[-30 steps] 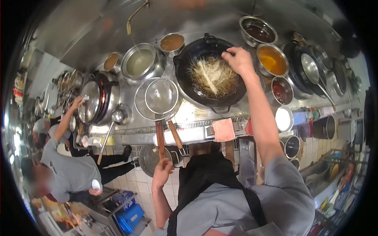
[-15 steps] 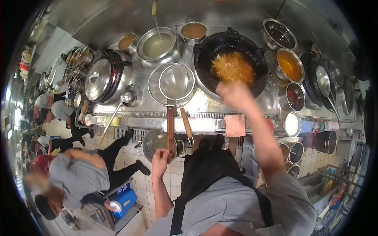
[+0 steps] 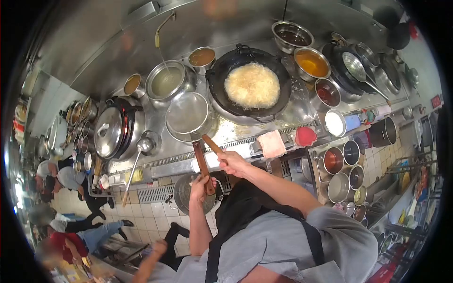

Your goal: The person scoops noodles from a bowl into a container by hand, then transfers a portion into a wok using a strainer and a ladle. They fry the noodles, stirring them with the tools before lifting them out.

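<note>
The left hand (image 3: 204, 186) is closed around the near end of a dark wooden handle (image 3: 200, 158). The right hand (image 3: 232, 163) sits just beside it to the right, wrapped around a light wooden handle (image 3: 211, 143). Both handles run away from the person to the strainers (image 3: 188, 115). Their round mesh bowls lie one over the other on the steel surface (image 3: 231, 134), so they cannot be told apart.

Just right of the strainers stands a black wok (image 3: 218, 78) holding a pale round cake of noodles (image 3: 252, 86) in oil. A pink cloth (image 3: 271, 144) and a red cloth (image 3: 306, 136) lie on the near edge of the surface, right of the hands.

Left of the strainers a ladle (image 3: 144, 144) rests beside a lidded pot (image 3: 111, 129). A steel pot of cloudy liquid (image 3: 165, 81) sits farther back. Bowls of sauce (image 3: 311, 63) stand to the right of the wok. Other people stand on the tiled floor at the lower left.
</note>
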`<action>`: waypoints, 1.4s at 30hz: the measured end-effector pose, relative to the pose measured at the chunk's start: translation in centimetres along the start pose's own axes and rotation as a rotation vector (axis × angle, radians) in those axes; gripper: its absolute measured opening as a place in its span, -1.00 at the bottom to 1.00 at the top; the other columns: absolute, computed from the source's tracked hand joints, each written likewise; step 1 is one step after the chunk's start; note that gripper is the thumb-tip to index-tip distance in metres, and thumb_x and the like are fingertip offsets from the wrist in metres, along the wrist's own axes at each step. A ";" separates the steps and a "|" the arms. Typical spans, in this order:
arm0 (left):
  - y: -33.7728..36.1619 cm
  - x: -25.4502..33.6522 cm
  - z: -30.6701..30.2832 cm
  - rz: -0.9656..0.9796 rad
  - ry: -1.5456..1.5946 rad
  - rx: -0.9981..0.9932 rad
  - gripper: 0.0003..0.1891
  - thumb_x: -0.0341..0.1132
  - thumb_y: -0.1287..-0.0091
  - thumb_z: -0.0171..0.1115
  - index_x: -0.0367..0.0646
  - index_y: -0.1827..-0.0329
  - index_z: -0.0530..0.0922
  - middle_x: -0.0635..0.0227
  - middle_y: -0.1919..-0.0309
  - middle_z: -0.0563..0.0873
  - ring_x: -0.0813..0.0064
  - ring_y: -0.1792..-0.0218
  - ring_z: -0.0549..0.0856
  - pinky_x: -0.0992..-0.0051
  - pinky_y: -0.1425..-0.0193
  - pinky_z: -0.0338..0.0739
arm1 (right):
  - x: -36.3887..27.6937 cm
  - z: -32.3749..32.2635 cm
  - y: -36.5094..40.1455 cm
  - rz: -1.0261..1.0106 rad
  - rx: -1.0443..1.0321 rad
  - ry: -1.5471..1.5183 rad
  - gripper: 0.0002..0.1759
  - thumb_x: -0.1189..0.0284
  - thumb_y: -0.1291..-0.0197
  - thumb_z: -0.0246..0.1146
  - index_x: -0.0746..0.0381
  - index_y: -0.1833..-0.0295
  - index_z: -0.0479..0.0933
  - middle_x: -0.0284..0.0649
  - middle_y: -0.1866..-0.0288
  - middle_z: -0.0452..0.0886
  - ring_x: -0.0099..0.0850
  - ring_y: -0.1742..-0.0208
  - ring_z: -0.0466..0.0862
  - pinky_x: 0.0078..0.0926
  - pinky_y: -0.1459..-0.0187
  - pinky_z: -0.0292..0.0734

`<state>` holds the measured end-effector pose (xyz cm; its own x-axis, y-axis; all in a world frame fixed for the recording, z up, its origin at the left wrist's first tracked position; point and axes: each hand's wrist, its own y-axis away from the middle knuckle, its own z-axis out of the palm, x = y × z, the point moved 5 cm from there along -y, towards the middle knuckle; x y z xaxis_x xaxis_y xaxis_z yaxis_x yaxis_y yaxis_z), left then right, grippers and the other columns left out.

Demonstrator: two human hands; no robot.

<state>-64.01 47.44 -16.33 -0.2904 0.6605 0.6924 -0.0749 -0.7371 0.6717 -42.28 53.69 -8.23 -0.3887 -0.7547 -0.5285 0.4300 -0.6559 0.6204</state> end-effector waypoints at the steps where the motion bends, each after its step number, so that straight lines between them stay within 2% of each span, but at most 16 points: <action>1: -0.4 -0.3 -0.3 0.004 0.025 0.005 -0.72 -0.24 -0.66 0.25 -0.30 -0.17 0.51 0.15 0.23 0.78 0.41 0.36 0.76 0.37 0.27 0.71 | -1.2 -0.2 2.4 -0.047 -0.027 0.017 -0.76 0.26 -0.65 0.20 0.23 -0.02 0.47 -0.42 0.44 0.42 -0.68 0.60 0.30 -0.67 0.65 0.17; 2: -0.6 -0.5 -0.4 0.004 0.053 0.012 -0.75 -0.26 -0.66 0.24 -0.29 -0.14 0.51 0.16 0.25 0.77 0.43 0.39 0.73 0.39 0.31 0.68 | -2.2 -0.9 4.5 -0.137 0.020 0.039 -0.77 0.27 -0.63 0.22 0.23 0.02 0.50 -0.42 0.44 0.44 -0.67 0.59 0.32 -0.65 0.65 0.18; 3: 0.8 0.6 0.9 0.016 0.122 0.075 -0.79 -0.25 -0.66 0.25 -0.22 -0.06 0.49 0.25 0.33 0.72 0.54 0.51 0.58 0.46 0.43 0.54 | -3.0 -2.0 6.2 -0.226 0.064 0.061 -0.78 0.28 -0.60 0.24 0.22 0.05 0.53 -0.42 0.44 0.46 -0.67 0.59 0.33 -0.62 0.65 0.18; 4: 1.1 1.2 1.1 0.052 0.139 0.044 -0.77 -0.22 -0.66 0.27 -0.20 -0.07 0.49 0.25 0.33 0.71 0.56 0.51 0.56 0.49 0.44 0.52 | -3.4 -5.1 7.0 -0.278 0.111 0.201 -0.80 0.31 -0.58 0.26 0.23 0.01 0.57 -0.36 0.37 0.57 -0.61 0.51 0.48 -0.58 0.56 0.35; 5: 1.2 1.6 1.0 0.087 0.156 0.014 -0.74 -0.19 -0.65 0.28 -0.19 -0.08 0.49 0.26 0.32 0.70 0.57 0.52 0.55 0.51 0.45 0.49 | -5.2 -7.4 8.7 -0.486 0.311 0.595 -0.72 0.31 -0.58 0.24 0.26 -0.20 0.60 -0.31 0.34 0.61 -0.57 0.45 0.56 -0.48 0.46 0.48; 9: 2.6 3.7 2.1 0.136 0.149 -0.010 -0.74 -0.16 -0.66 0.28 -0.16 -0.06 0.48 0.35 0.38 0.63 0.65 0.58 0.43 0.58 0.53 0.36 | -12.7 -10.7 14.8 -0.956 0.738 1.187 -0.35 0.44 -0.53 0.16 0.25 -0.67 0.28 0.31 0.04 0.77 0.30 0.02 0.77 0.08 -0.06 0.66; 12: 2.9 3.9 2.2 0.155 0.094 -0.012 -0.73 -0.13 -0.66 0.28 -0.16 -0.03 0.48 0.35 0.38 0.63 0.67 0.58 0.44 0.60 0.55 0.36 | -15.4 -11.4 16.1 -0.583 0.860 1.269 -0.33 0.45 -0.51 0.15 0.25 -0.68 0.27 0.34 0.10 0.76 0.33 0.01 0.76 0.19 -0.08 0.62; 18: 1.8 1.0 0.2 0.148 0.040 -0.020 -0.69 -0.06 -0.68 0.23 -0.14 -0.01 0.49 0.33 0.41 0.66 0.61 0.57 0.54 0.56 0.53 0.45 | -14.3 -16.8 11.4 -0.521 0.920 1.438 -0.32 0.47 -0.44 0.15 0.29 -0.65 0.31 0.40 0.12 0.73 0.35 0.04 0.74 0.25 -0.10 0.61; 22: 1.6 -0.7 -1.7 0.115 -0.006 0.010 -0.63 0.00 -0.69 0.19 -0.19 -0.05 0.53 0.27 0.36 0.73 0.51 0.49 0.65 0.45 0.41 0.62 | -16.6 -12.8 16.8 -0.541 0.932 1.411 -0.33 0.46 -0.43 0.18 0.30 -0.63 0.35 0.40 0.12 0.73 0.35 0.03 0.74 0.24 -0.10 0.61; 26: 1.3 -2.1 -3.1 0.101 0.066 -0.032 -0.54 0.07 -0.70 0.14 -0.25 -0.07 0.57 0.18 0.26 0.79 0.43 0.40 0.72 0.38 0.25 0.72 | -17.5 -10.5 20.9 -0.624 0.836 1.424 -0.33 0.47 -0.48 0.17 0.16 -0.68 0.32 0.36 0.07 0.73 0.31 0.02 0.74 0.21 -0.07 0.58; 29: 2.0 -1.0 -2.4 0.043 0.080 0.010 -0.52 0.08 -0.70 0.14 -0.27 -0.12 0.58 0.13 0.18 0.80 0.40 0.33 0.75 0.35 0.19 0.74 | -17.1 -12.4 18.1 -0.366 0.795 1.587 -0.33 0.48 -0.46 0.16 0.24 -0.67 0.33 0.37 0.05 0.74 0.30 -0.04 0.74 0.18 -0.15 0.59; 32: 1.2 0.0 -1.9 0.004 0.170 -0.045 -0.50 0.06 -0.71 0.12 -0.29 -0.23 0.54 0.04 0.08 0.79 0.38 0.27 0.76 0.44 0.23 0.71 | -19.3 -12.2 18.9 -0.390 0.814 1.542 -0.32 0.49 -0.46 0.14 0.26 -0.67 0.31 0.37 0.01 0.73 0.27 -0.07 0.75 0.14 -0.17 0.59; 35: 0.4 0.7 -1.8 -0.008 0.250 -0.106 -0.58 -0.04 -0.72 0.12 -0.30 -0.19 0.53 0.08 0.09 0.75 0.47 0.34 0.67 0.51 0.33 0.61 | -20.1 -11.2 19.8 -0.381 0.877 1.486 -0.32 0.50 -0.44 0.12 0.27 -0.67 0.32 0.36 -0.05 0.73 0.25 -0.12 0.74 0.08 -0.21 0.60; 38: -1.9 0.7 -3.4 0.133 0.347 -0.302 -0.71 -0.17 -0.73 0.14 -0.29 -0.11 0.50 0.16 0.19 0.70 0.55 0.45 0.54 0.55 0.43 0.46 | -18.7 -14.4 16.7 -0.292 0.799 1.424 -0.32 0.50 -0.42 0.13 0.28 -0.66 0.34 0.36 -0.12 0.71 0.24 -0.17 0.73 0.05 -0.26 0.59; 39: 0.0 2.5 -1.3 0.147 0.323 -0.204 -0.80 -0.29 -0.73 0.10 -0.29 -0.07 0.45 0.20 0.24 0.64 0.62 0.48 0.41 0.60 0.46 0.35 | -18.8 -15.8 16.2 -0.341 0.789 1.430 -0.33 0.47 -0.44 0.15 0.27 -0.65 0.36 0.39 -0.18 0.68 0.24 -0.23 0.71 0.05 -0.30 0.58; 42: 3.4 5.2 0.5 0.191 0.310 -0.192 -0.81 -0.31 -0.74 0.07 -0.30 -0.07 0.44 0.18 0.25 0.63 0.61 0.47 0.44 0.58 0.47 0.36 | -20.5 -15.7 19.2 -0.560 0.819 1.406 -0.34 0.44 -0.45 0.17 0.24 -0.65 0.36 0.39 -0.20 0.67 0.25 -0.24 0.70 0.08 -0.30 0.57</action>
<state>-65.32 48.46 -10.31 -0.5881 0.4566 0.6675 -0.1603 -0.8748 0.4572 -13.22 56.31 5.41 0.8141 -0.1795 -0.5522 -0.1678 -0.9832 0.0722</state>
